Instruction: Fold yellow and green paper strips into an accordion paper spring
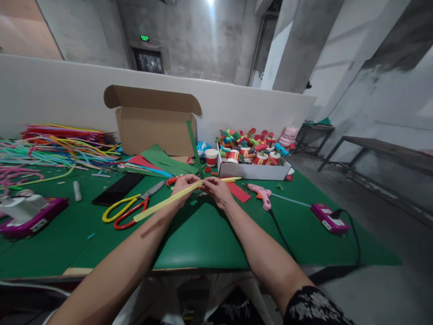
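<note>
Well, from my remote seat I see both hands meeting over the middle of the green table. The left hand and right hand sit just beside each other, fingers closed in a pinch on the far end of a yellow strip. The strip slants from that grip toward the near left, and its free end lies over or just above the scissors. My first worry is that loose length. With both pinches crowded at one end, I judge that a small twist of either wrist could whip the free end about, crease the strip at the fingers, or catch it on the scissor handles. The fingertips are small in this view, so I cannot tell whether they are bending the strip or only holding it flat. A tight bend there might kink or tear it. The second worry lies to the right. A pink glue gun rests near the right wrist, and its cord runs off the near edge beside the right forearm. If the gun is hot, an outward sweep of that hand could brush it. An elbow hooking the cord could drag the gun across the red sheet. A phone lies just left of the scissors, well apart from the hands, so I rate it a lesser concern.
</note>
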Action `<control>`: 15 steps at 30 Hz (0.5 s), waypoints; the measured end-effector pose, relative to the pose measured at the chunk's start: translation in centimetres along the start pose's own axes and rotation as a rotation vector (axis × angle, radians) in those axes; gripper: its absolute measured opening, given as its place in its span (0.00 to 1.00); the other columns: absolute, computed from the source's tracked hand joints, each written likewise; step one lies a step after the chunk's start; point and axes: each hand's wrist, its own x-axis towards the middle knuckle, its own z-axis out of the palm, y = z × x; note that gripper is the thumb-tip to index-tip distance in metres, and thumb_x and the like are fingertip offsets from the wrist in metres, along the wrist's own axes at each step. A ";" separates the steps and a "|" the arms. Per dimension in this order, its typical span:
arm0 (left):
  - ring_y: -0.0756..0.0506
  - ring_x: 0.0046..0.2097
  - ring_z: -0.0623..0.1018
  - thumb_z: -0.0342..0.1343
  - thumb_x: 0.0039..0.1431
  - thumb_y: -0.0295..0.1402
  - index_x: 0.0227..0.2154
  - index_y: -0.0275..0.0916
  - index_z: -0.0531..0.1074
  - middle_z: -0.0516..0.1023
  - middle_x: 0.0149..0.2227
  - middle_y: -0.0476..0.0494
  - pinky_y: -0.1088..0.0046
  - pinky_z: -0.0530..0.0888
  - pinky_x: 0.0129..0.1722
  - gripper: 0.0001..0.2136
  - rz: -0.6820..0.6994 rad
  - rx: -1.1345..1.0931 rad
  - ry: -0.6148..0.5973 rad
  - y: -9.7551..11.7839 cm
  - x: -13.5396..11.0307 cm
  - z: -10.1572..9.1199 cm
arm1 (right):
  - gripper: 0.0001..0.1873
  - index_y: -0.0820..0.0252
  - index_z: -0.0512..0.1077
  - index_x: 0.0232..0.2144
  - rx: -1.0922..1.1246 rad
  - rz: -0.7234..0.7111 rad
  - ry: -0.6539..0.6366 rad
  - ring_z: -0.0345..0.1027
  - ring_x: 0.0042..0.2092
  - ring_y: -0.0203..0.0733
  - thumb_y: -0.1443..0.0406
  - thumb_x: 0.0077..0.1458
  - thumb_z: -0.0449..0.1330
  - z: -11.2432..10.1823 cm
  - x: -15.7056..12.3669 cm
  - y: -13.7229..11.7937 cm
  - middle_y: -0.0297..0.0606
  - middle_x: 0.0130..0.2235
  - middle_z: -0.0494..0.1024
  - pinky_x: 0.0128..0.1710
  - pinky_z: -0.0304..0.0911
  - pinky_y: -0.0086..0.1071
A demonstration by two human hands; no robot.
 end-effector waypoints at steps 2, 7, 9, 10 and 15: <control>0.51 0.22 0.67 0.65 0.31 0.46 0.18 0.37 0.70 0.70 0.18 0.49 0.75 0.64 0.24 0.17 0.005 -0.001 0.000 -0.1 0.0 0.1 | 0.17 0.62 0.72 0.24 -0.014 -0.012 0.004 0.69 0.27 0.32 0.60 0.30 0.71 0.0 0.0 0.0 0.31 0.25 0.76 0.36 0.67 0.31; 0.50 0.22 0.68 0.65 0.31 0.47 0.19 0.37 0.72 0.72 0.18 0.47 0.74 0.65 0.25 0.18 -0.001 -0.010 0.001 -0.2 0.0 0.1 | 0.17 0.62 0.72 0.24 -0.046 -0.039 0.018 0.70 0.27 0.33 0.60 0.30 0.71 -0.1 0.1 0.1 0.32 0.25 0.77 0.37 0.68 0.33; 0.50 0.22 0.68 0.65 0.31 0.47 0.19 0.37 0.72 0.72 0.18 0.48 0.74 0.66 0.25 0.18 -0.008 -0.015 0.004 -0.1 0.0 0.1 | 0.17 0.62 0.73 0.24 -0.047 -0.041 0.022 0.70 0.27 0.33 0.60 0.30 0.71 -0.1 0.2 0.1 0.32 0.25 0.77 0.37 0.68 0.33; 0.50 0.22 0.68 0.65 0.32 0.46 0.20 0.37 0.72 0.72 0.18 0.48 0.73 0.66 0.25 0.18 -0.009 -0.017 0.000 0.0 0.0 0.1 | 0.16 0.62 0.73 0.24 -0.044 -0.040 0.024 0.70 0.27 0.33 0.61 0.30 0.71 -0.2 0.2 0.1 0.32 0.25 0.77 0.37 0.68 0.33; 0.50 0.26 0.71 0.64 0.36 0.43 0.26 0.37 0.72 0.74 0.24 0.47 0.74 0.67 0.28 0.16 0.019 -0.012 -0.075 0.5 -0.4 0.3 | 0.15 0.62 0.73 0.25 -0.013 -0.047 0.057 0.70 0.27 0.34 0.63 0.32 0.70 -0.2 0.4 0.0 0.32 0.24 0.76 0.36 0.68 0.33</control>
